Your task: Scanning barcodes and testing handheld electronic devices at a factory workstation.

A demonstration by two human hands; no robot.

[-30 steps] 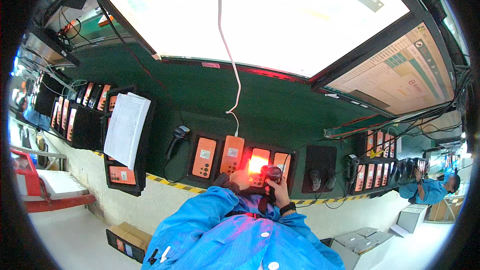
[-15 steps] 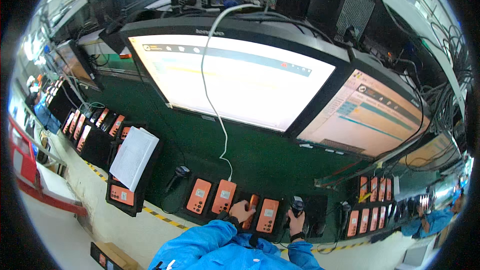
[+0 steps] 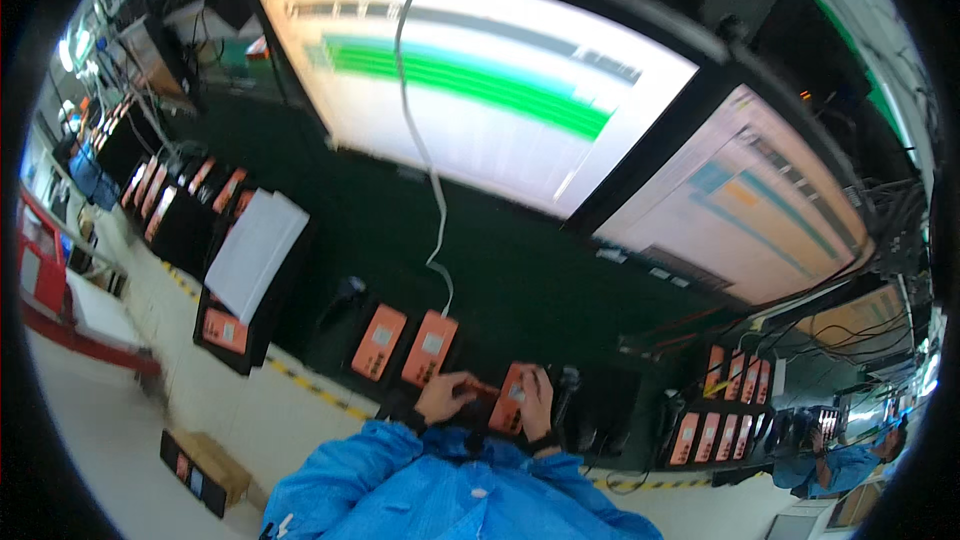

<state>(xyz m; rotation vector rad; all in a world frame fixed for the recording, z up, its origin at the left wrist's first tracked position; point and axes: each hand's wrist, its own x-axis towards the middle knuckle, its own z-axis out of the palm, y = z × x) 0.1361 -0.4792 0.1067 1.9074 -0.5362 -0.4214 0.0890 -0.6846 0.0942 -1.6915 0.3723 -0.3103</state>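
Observation:
My left hand (image 3: 442, 398) is closed around the end of an orange phone (image 3: 483, 388), which shows only as a thin edge and is partly hidden by my fingers. Just to its right, my right hand (image 3: 537, 402) grips a second orange phone (image 3: 508, 402) by its right side, its back with a white label and dark camera circles facing up. A black handheld scanner (image 3: 567, 382) lies beside my right hand. Left of my hands, two more orange phones rest in a black tray; a white cable runs to the nearer phone (image 3: 432, 342), the other phone (image 3: 378, 343) lies beside it.
Two lit monitors (image 3: 480, 90) stand at the back of the dark green bench. Another scanner (image 3: 350, 288) lies to the left. A white sheet stack (image 3: 255, 255) covers a phone tray; more orange phones (image 3: 710, 437) stand right. A co-worker's blue sleeve (image 3: 850, 465) shows far right.
My right hand has let go of the scanner and taken hold of an orange phone. The main monitor now shows green rows. The whole view has shifted.

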